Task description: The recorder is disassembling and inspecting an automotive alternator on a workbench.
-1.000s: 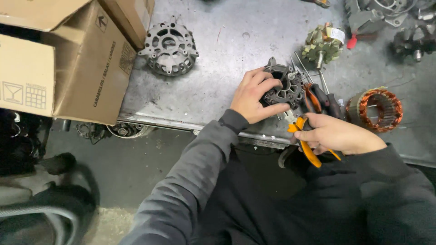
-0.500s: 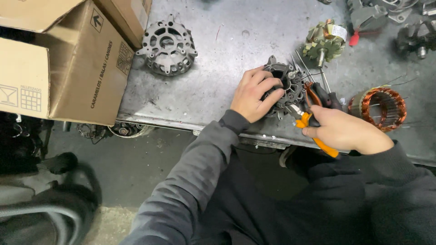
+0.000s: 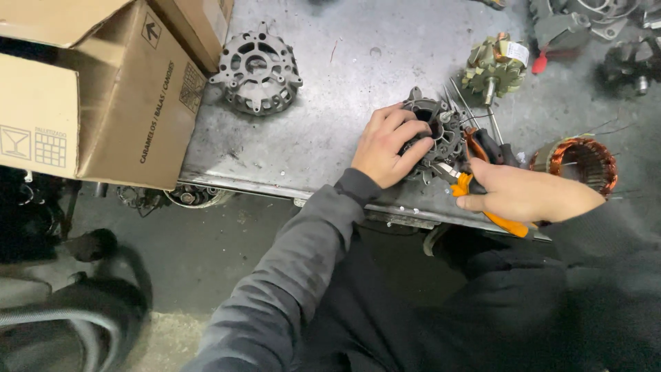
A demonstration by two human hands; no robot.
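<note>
My left hand (image 3: 387, 146) grips a dark metal alternator housing (image 3: 441, 134) near the front edge of the grey metal workbench (image 3: 330, 131), fingers curled over its top. My right hand (image 3: 527, 195) holds orange-handled pliers (image 3: 475, 196), whose jaws point left and touch the housing's lower right side. Two thin metal rods (image 3: 461, 103) lean against the housing's far side.
A second grey housing half (image 3: 257, 67) lies at the bench's back left beside cardboard boxes (image 3: 103, 89). A rotor (image 3: 494, 67) stands behind the work, a copper-wound stator (image 3: 578, 160) at the right, more parts (image 3: 592, 27) at the far right. Dark-handled pliers (image 3: 492, 146) lie by the housing.
My right hand has moved up and left, bringing the pliers' jaws against the housing. My left hand has kept its grip on the housing.
</note>
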